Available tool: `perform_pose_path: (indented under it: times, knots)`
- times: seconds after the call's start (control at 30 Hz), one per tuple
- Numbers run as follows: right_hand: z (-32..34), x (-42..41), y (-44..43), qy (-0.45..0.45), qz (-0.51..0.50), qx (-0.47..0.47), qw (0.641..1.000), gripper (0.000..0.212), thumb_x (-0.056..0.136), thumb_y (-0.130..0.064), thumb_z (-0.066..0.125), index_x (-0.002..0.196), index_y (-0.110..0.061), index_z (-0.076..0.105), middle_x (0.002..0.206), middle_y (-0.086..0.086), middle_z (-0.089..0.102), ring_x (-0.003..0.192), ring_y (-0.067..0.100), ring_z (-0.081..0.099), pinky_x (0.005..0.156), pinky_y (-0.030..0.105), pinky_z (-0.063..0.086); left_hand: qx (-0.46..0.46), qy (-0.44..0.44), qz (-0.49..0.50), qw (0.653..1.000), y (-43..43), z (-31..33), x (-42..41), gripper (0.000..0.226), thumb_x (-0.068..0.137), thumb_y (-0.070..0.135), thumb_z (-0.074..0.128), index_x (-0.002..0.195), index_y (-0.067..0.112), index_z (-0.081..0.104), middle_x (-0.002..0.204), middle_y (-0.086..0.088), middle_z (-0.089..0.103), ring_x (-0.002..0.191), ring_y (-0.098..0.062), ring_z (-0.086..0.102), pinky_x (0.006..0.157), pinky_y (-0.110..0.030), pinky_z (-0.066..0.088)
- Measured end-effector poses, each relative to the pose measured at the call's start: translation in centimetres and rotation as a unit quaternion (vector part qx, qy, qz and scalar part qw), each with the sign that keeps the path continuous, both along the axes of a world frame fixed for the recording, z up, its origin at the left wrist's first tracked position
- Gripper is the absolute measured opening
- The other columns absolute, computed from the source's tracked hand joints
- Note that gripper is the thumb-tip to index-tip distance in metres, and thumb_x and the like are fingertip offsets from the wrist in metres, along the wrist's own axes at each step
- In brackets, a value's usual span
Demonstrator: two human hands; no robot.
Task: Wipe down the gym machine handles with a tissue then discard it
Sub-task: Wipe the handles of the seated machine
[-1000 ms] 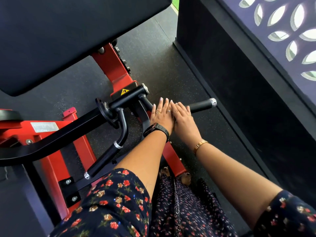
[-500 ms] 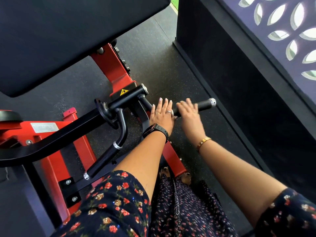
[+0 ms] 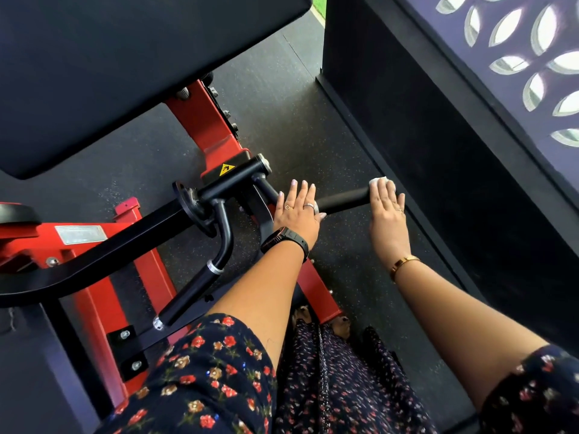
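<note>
While the right hand presses the tissue onto the outer end of the upper handle, its fingers lie straight and close together. They are flat on the paper rather than wrapped round the bar, and only a white edge of the tissue shows past the fingertips. The left hand rests on the inner end of the same handle, next to the pivot. Its fingers are also straight and slightly spread, and it holds nothing. To do this step well, I would curl the right fingers so the tissue wraps the grip, because a flat press probably cleans only the top. I would then draw it along the bare stretch between the hands, twisting as it goes. The left hand should keep bracing the bar so that it does not swing. By my judgement the lower handle, which angles down toward the person's knees, has yet to be wiped, and after that the tissue must be thrown away. No bin is in view. Counted: two hands, one tissue, two handles on one red frame, one black pad above, one yellow warning sticker, one watch and one bracelet.
</note>
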State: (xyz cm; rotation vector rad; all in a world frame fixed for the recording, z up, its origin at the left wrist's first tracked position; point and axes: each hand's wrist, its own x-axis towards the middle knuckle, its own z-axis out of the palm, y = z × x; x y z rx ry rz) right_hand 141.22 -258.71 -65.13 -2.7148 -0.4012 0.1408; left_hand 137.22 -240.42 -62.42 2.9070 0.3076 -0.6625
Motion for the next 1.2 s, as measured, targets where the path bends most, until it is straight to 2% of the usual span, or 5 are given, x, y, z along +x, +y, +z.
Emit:
perform_pose_path:
  times: [0.3,0.47,0.87,1.0,1.2]
  knots:
    - [0.9,-4.7,4.1,0.02,0.196,0.056,0.979,0.061,0.089,-0.005,0.023,0.15,-0.006,0.024,0.158,0.01,0.015,0.146,0.022,0.006,0.118,0.039,0.001,0.012,-0.011,0.014,1.0,-0.3,0.3,0.0,0.056,0.105,0.028,0.023,0.155,0.02,-0.002,0.163,0.002,-0.006,0.148,-0.018,-0.015,0.118,-0.038,-0.011]
    - [0.3,-2.1,0.5,-0.004,0.09,0.032,0.995,0.082,0.08,0.022,0.045,0.152,-0.007,0.018,0.158,0.01,0.012,0.146,0.023,0.003,0.118,0.041,0.0,0.004,-0.003,0.006,1.0,-0.2,0.3,0.1,0.063,0.104,0.044,0.026,0.155,0.018,0.0,0.163,0.001,-0.005,0.148,-0.019,-0.016,0.117,-0.039,-0.012]
    - [1.7,-3.5,4.6,0.022,0.192,0.062,0.979,0.067,0.087,0.003,0.037,0.151,-0.01,0.023,0.159,0.006,0.016,0.145,0.016,0.0,0.117,0.035,-0.004,0.016,-0.012,0.01,1.0,-0.3,0.2,0.1,0.056,0.105,0.029,0.023,0.155,0.021,-0.002,0.163,0.003,-0.007,0.148,-0.017,-0.015,0.118,-0.038,-0.011]
    - [0.8,-1.2,1.2,0.0,0.118,0.044,0.992,0.079,0.08,0.018,0.05,0.15,-0.012,0.029,0.157,0.005,0.025,0.147,0.025,0.01,0.118,0.042,0.002,0.0,-0.009,0.011,1.0,-0.2,0.4,0.1,0.063,0.104,0.043,0.029,0.155,0.019,0.002,0.163,0.003,-0.003,0.148,-0.018,-0.015,0.117,-0.038,-0.012]
    - [1.8,1.6,2.7,0.033,0.059,-0.022,0.998,0.051,0.08,0.005,0.053,0.13,-0.002,0.049,0.136,0.014,0.048,0.144,0.039,0.016,0.117,0.052,0.005,0.001,-0.004,0.005,1.0,0.0,0.3,0.1,0.064,0.103,0.045,0.027,0.155,0.019,0.0,0.163,0.003,-0.004,0.148,-0.018,-0.015,0.117,-0.038,-0.012]
